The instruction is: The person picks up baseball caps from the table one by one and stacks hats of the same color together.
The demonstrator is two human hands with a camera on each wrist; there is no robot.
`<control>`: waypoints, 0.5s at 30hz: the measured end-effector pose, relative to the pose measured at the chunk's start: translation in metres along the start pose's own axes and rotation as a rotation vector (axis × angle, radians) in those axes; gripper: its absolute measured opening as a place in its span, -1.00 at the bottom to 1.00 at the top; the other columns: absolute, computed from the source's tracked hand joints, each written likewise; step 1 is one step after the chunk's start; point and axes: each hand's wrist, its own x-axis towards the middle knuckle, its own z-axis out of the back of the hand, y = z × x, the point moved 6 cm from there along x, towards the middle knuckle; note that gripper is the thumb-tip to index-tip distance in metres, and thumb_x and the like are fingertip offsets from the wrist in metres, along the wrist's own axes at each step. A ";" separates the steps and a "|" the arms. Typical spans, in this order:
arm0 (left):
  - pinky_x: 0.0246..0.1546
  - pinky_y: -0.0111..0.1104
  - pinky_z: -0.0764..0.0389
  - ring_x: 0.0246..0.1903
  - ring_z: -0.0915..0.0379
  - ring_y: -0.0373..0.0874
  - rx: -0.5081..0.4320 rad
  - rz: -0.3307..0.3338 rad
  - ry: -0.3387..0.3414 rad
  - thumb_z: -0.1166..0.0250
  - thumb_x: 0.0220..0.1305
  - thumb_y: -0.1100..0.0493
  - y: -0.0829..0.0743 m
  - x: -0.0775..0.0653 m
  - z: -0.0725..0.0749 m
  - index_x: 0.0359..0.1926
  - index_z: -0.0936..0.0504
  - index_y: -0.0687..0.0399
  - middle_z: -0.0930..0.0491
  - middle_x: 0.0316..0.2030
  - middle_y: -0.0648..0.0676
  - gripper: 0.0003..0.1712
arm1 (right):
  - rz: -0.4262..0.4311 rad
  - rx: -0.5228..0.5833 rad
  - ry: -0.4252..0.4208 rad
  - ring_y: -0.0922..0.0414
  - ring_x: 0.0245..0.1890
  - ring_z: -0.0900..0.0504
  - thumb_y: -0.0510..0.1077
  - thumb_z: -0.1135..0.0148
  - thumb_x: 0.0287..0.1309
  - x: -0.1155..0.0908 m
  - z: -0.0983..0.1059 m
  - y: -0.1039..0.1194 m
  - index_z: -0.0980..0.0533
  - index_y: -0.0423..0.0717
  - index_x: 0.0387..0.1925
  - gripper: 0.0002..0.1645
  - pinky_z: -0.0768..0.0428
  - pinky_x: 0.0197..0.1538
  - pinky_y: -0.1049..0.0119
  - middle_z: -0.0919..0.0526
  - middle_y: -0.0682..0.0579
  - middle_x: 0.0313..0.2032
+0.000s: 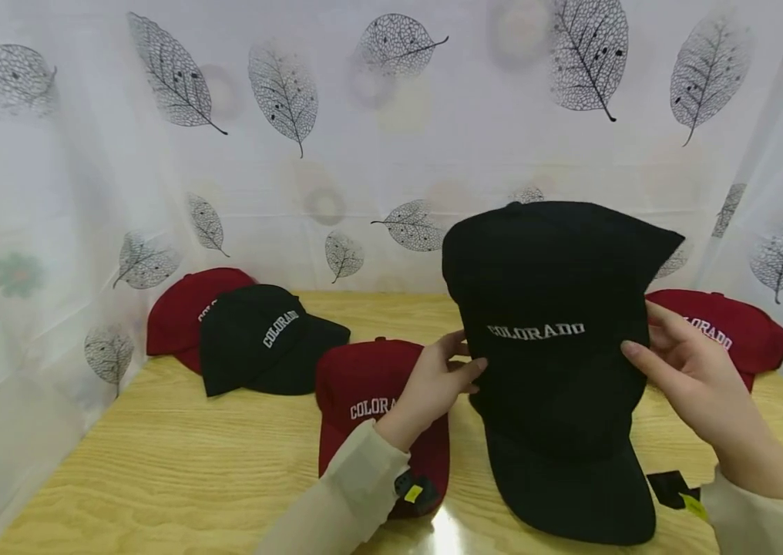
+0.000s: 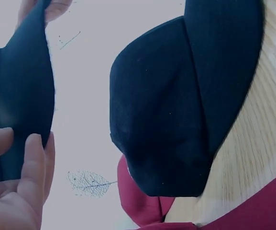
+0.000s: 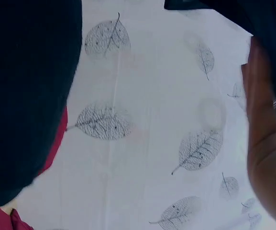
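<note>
Both my hands hold up a black cap (image 1: 551,270) with white COLORADO lettering across its front. On its left edge, the left hand (image 1: 429,385) pinches the fabric with the thumb in front. The right hand (image 1: 693,378) grips the opposite edge the same way. Below and partly behind it is a second black cap (image 1: 575,497), its brim pointing toward me and its crown mostly hidden in the head view. In the left wrist view this lower cap (image 2: 161,110) shows its side, apart from the held cap (image 2: 25,86).
Left of the black caps sits a red COLORADO cap (image 1: 371,378), partly covered by my left arm. Farther left, a black cap (image 1: 260,339) overlaps a red cap (image 1: 183,316). Another red cap (image 1: 755,331) is at right. A leaf-patterned curtain (image 1: 336,177) backs the wooden table (image 1: 176,462).
</note>
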 end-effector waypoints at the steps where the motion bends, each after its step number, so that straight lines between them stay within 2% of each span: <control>1: -0.40 -0.36 -0.55 -0.38 -0.52 -0.15 0.024 -0.001 0.007 -0.16 0.18 0.23 -0.001 0.000 -0.001 0.17 -0.29 0.23 -0.47 -0.19 0.10 -0.48 | -0.043 -0.056 -0.025 0.38 -0.42 -0.57 -0.40 -0.02 0.12 0.000 0.003 -0.003 -0.23 -0.31 0.17 -0.47 -0.47 -0.36 0.60 -0.53 0.34 -0.24; 3: -0.44 -0.38 -0.55 -0.44 -0.51 -0.18 0.051 0.002 0.019 -0.16 0.18 0.24 -0.001 -0.001 -0.004 0.15 -0.33 0.23 -0.49 -0.23 0.09 -0.51 | -0.121 -0.190 -0.068 0.51 -0.45 -0.49 -0.28 -0.07 0.15 0.000 0.011 -0.008 -0.27 -0.33 0.14 -0.50 -0.42 -0.39 0.67 -0.53 0.26 -0.26; 5: -0.47 -0.38 -0.55 -0.48 -0.50 -0.19 0.063 -0.001 0.032 -0.16 0.18 0.26 -0.001 -0.002 -0.007 0.13 -0.36 0.25 -0.51 -0.26 0.10 -0.53 | -0.174 -0.257 -0.092 0.62 -0.45 -0.41 -0.22 -0.09 0.15 0.000 0.017 -0.013 -0.28 -0.39 0.10 -0.49 -0.38 -0.43 0.71 -0.56 0.02 -0.23; 7: -0.49 -0.38 -0.55 -0.51 -0.49 -0.20 0.055 0.009 0.038 -0.17 0.18 0.26 -0.001 -0.004 -0.009 0.13 -0.33 0.25 -0.54 -0.28 0.09 -0.52 | -0.206 -0.241 -0.092 0.62 -0.47 -0.41 -0.23 -0.09 0.15 -0.001 0.021 -0.017 -0.27 -0.27 0.09 -0.53 -0.40 -0.49 0.67 -0.58 0.04 -0.29; 9: -0.50 -0.38 -0.55 -0.52 -0.48 -0.20 0.030 0.031 0.029 -0.18 0.17 0.24 -0.001 -0.006 -0.011 0.13 -0.28 0.24 -0.55 -0.30 0.09 -0.50 | -0.209 -0.179 -0.070 0.57 -0.49 -0.46 -0.31 -0.06 0.14 -0.002 0.023 -0.020 -0.20 -0.10 0.04 -0.57 -0.43 -0.53 0.61 -0.60 0.10 -0.34; 12: -0.51 -0.35 -0.55 -0.55 -0.46 -0.18 -0.004 0.056 0.004 -0.20 0.15 0.23 -0.002 -0.009 -0.011 0.03 -0.25 0.14 -0.57 -0.37 0.09 -0.55 | -0.223 -0.127 -0.022 0.38 -0.59 -0.51 -0.35 -0.06 0.13 -0.005 0.025 -0.023 -0.15 0.01 -0.12 -0.62 -0.46 -0.58 0.51 -0.45 0.47 -0.40; 15: -0.53 -0.34 -0.55 -0.59 -0.45 -0.16 0.002 0.047 0.005 -0.20 0.15 0.24 -0.007 -0.011 -0.012 -0.10 -0.30 0.14 -0.56 -0.46 0.09 -0.67 | -0.244 -0.167 0.028 0.31 -0.62 -0.47 -0.29 -0.07 0.14 -0.008 0.028 -0.026 -0.21 -0.14 -0.20 -0.76 -0.44 -0.59 0.49 -0.45 0.43 -0.45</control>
